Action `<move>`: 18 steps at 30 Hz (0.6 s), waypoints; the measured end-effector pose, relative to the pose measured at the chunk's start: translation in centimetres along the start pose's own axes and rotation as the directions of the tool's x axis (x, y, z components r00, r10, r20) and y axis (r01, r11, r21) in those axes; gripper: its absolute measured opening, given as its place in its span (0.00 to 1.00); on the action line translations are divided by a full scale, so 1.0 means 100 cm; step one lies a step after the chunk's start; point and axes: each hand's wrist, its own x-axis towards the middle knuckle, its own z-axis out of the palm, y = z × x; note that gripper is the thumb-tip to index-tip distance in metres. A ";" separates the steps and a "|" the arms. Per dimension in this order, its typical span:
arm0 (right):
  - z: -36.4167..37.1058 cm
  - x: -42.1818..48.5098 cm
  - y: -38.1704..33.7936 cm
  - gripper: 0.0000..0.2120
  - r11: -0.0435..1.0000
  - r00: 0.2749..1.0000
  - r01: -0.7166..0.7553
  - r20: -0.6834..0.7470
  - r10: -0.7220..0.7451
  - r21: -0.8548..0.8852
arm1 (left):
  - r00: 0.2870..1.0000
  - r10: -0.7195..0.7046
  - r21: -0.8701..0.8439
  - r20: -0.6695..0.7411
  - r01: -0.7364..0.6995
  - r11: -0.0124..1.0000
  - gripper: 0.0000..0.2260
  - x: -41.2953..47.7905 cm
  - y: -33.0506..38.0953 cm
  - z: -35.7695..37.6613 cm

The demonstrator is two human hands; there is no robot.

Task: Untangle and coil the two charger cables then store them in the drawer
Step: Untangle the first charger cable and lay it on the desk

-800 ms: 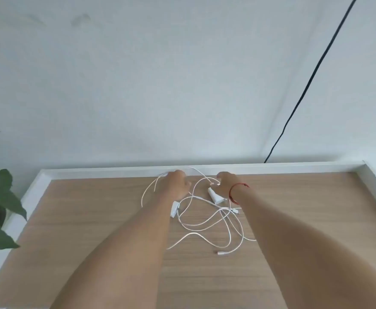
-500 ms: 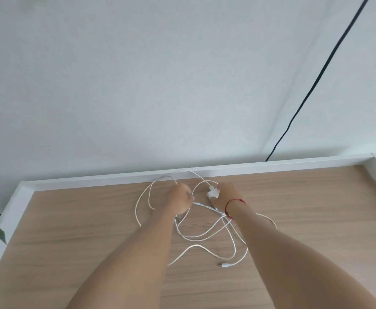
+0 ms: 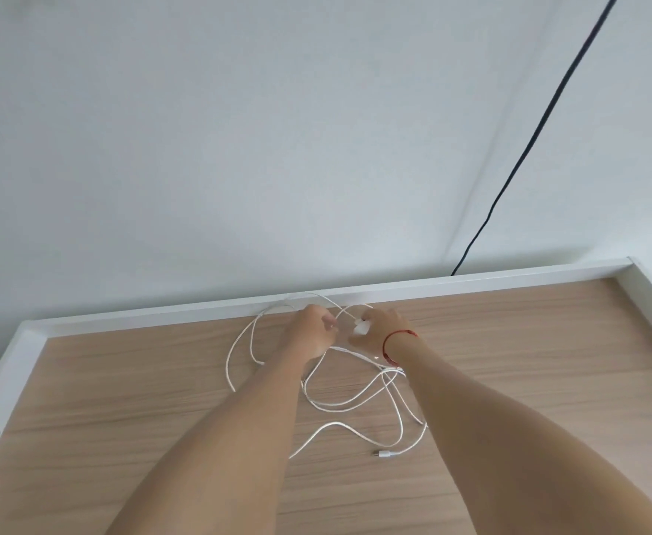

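By the desk's back rim, left hand grips tangled cables, right hand a plug.

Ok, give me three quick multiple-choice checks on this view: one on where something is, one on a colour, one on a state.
1. The loose connector lies
A. on the table's bare wood
B. on the white rim
C. hanging off the edge

2. The wrist band is
A. blue
B. red
C. green

3. The cables are
A. coiled in two neat rings
B. tangled in loose loops
C. inside a drawer

Answers:
1 A: it rests on wood at the near end of the tangle.
2 B: a thin red loop shows behind the right hand.
3 B: white strands cross each other below the left hand, which grips a strand, and the right hand, which holds the plug.
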 end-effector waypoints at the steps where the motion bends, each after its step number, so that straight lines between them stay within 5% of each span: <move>1: -0.010 -0.003 0.000 0.27 1.000 1.000 0.024 0.015 -0.024 -0.005 | 1.000 0.015 0.001 -0.023 -0.015 1.000 0.10 -0.003 0.007 -0.003; 5: -0.056 -0.024 0.005 0.27 0.991 0.991 0.109 0.084 -0.102 -0.083 | 0.990 0.109 0.100 -0.086 -0.101 0.990 0.17 -0.018 0.038 -0.012; 12: -0.112 -0.054 0.021 0.22 0.975 0.976 0.213 -0.023 -0.215 -0.067 | 0.878 0.424 0.333 -0.222 -0.341 0.879 0.15 -0.043 0.088 -0.026; 18: -0.137 -0.068 0.027 0.23 0.953 0.951 0.288 -0.092 -0.297 -0.093 | 0.860 0.462 0.412 -0.218 -0.348 0.842 0.10 -0.054 0.109 -0.032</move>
